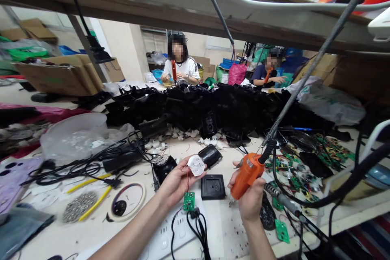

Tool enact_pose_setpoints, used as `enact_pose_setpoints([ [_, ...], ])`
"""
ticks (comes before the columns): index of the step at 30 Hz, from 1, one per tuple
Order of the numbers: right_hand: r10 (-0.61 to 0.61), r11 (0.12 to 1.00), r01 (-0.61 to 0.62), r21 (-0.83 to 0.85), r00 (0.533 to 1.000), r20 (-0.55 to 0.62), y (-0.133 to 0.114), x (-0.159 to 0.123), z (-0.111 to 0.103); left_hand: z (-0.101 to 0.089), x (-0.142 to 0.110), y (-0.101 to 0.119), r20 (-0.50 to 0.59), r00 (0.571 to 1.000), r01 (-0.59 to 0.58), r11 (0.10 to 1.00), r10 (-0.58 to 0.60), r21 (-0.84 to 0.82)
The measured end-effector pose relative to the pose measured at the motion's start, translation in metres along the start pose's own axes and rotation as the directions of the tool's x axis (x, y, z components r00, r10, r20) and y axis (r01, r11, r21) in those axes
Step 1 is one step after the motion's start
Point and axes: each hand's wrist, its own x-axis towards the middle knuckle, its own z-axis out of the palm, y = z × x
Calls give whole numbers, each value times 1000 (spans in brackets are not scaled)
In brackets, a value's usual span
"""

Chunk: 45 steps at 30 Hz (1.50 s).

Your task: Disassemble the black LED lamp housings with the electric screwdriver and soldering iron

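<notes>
My left hand (178, 178) is closed around a small white round part (196, 165). Thin red wires run from that part down to a green circuit board (189, 201) that dangles below my fingers. My right hand (248, 197) grips an orange electric screwdriver (247, 172), tip pointing down, with its grey coiled cable rising to the upper right. A black cylindrical housing (210, 155) lies just behind the white part. Between my hands, a black square base (213, 187) rests on the bench.
A long heap of black plastic parts (198, 107) crosses the bench. Black cables, yellow-handled pliers (91, 195), a tape roll (126, 201) and a pile of screws (79, 206) lie left. Green boards (282, 230) lie right. Two people sit working at the far side.
</notes>
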Motion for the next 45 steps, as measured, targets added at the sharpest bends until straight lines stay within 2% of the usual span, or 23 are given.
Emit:
enact_pose_setpoints([
  [8, -58, 998, 59, -37, 998, 10, 1, -1, -3, -4, 3, 0, 18, 1000, 14, 998, -15, 61],
  [10, -52, 998, 52, -29, 999, 3, 0, -1, -2, -3, 3, 1, 48, 999, 16, 988, -24, 154],
  [12, -36, 999, 36, -12, 999, -1, 0, -2, -2, 0, 2, 2, 108, 993, 6, 948, -42, 318],
  [13, -28, 1000, 28, -5, 1000, -1, -1, -2, -1, 2, 1, 2, 139, 989, -17, 904, -47, 427],
  [15, -20, 1000, 20, 0, 1000, 1, -1, -3, -1, 8, 1, 1, 198, 979, -98, 751, -44, 653],
  [18, -20, 1000, 20, -7, 1000, -1, -1, -4, -2, 16, 4, -3, 303, 952, -261, 428, -31, 865],
  [21, -25, 1000, 25, -10, 1000, -9, -2, -4, -4, 21, 10, -10, 398, 917, -394, 113, -16, 912],
  [22, -26, 1000, 26, -12, 1000, -11, -2, -4, -5, 21, 12, -12, 417, 909, -417, 36, -7, 908],
  [24, -31, 999, 31, -17, 999, -10, -3, -3, -7, 21, 15, -17, 446, 895, -446, -45, 5, 894],
  [29, -65, 997, 66, -44, 998, 11, -2, -3, -13, 18, 19, -24, 525, 851, -522, -135, -9, 842],
  [31, -77, 996, 78, -47, 997, 23, -2, -3, -12, 17, 19, -23, 524, 851, -518, -179, -15, 836],
  [37, -81, 996, 82, -25, 996, 27, -4, -3, -7, 15, 21, -19, 473, 879, -477, -124, -58, 870],
  [41, -46, 999, 46, -8, 999, 3, -8, -2, -3, 18, 22, -13, 550, 833, -550, -205, -58, 810],
  [45, -29, 1000, 29, -9, 1000, 3, -10, -2, -2, 26, 24, -6, 582, 797, -603, -268, -161, 752],
])
